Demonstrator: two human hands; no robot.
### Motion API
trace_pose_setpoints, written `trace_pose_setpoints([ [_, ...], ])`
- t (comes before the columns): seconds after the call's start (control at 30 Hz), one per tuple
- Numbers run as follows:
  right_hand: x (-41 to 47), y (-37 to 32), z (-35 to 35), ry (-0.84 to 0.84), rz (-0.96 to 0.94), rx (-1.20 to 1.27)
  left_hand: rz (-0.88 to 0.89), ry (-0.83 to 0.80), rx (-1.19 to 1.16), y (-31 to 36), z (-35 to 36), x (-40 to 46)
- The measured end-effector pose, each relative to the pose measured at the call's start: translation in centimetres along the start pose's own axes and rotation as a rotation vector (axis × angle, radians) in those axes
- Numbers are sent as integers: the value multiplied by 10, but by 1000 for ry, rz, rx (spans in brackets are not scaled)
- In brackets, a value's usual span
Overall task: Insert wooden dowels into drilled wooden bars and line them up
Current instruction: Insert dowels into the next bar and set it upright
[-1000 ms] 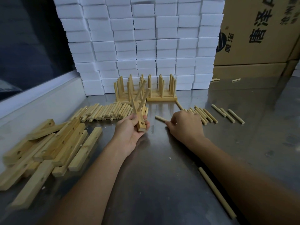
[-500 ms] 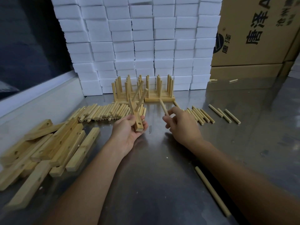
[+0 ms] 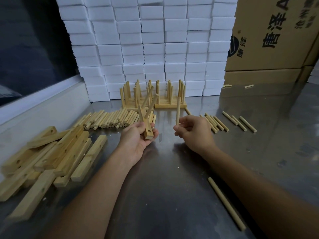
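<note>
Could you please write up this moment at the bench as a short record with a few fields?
left hand: left hand holds a drilled bar with two dowels already in it
right hand: right hand pinches one dowel upright
empty hole: one near the bar's close end
finished bars: finished bars standing by the white blocks
spare bars: pile at left
loose dowels: row behind the left hand

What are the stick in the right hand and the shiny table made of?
The stick looks like bare, pale wood: matte, no paint or shine. The table seems to be brushed metal, likely steel: grey and mirror-like, and it reflects the arms.
</note>
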State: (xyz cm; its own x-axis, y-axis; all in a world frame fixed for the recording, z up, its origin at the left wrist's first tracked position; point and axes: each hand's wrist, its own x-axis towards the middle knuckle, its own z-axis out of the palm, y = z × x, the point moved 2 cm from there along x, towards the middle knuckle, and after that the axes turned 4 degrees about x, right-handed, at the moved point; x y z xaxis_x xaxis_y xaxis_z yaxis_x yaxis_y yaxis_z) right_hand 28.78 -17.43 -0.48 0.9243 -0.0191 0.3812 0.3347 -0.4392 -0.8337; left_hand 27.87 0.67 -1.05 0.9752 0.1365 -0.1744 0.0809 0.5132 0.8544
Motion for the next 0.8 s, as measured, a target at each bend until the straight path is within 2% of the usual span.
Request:
trace_pose_setpoints([
  [0.13,1,1,1,-3,0,19,15,12,25,-1,1,-1],
  [0.27,1,0,-1,63,5,96,29,7,29,-1,3,-1],
  [0.47,3,2,-7,183,130,371,29,15,-18,0,3,-2],
  [0.6,5,-1,-8,111,214,609,30,3,-25,-2,7,-3],
  [0.7,0,-8,-6,42,153,566,34,-16,-8,-4,12,-6],
  [0.8,-1,-13,-3,52,36,429,5,-42,-52,-5,16,-9],
])
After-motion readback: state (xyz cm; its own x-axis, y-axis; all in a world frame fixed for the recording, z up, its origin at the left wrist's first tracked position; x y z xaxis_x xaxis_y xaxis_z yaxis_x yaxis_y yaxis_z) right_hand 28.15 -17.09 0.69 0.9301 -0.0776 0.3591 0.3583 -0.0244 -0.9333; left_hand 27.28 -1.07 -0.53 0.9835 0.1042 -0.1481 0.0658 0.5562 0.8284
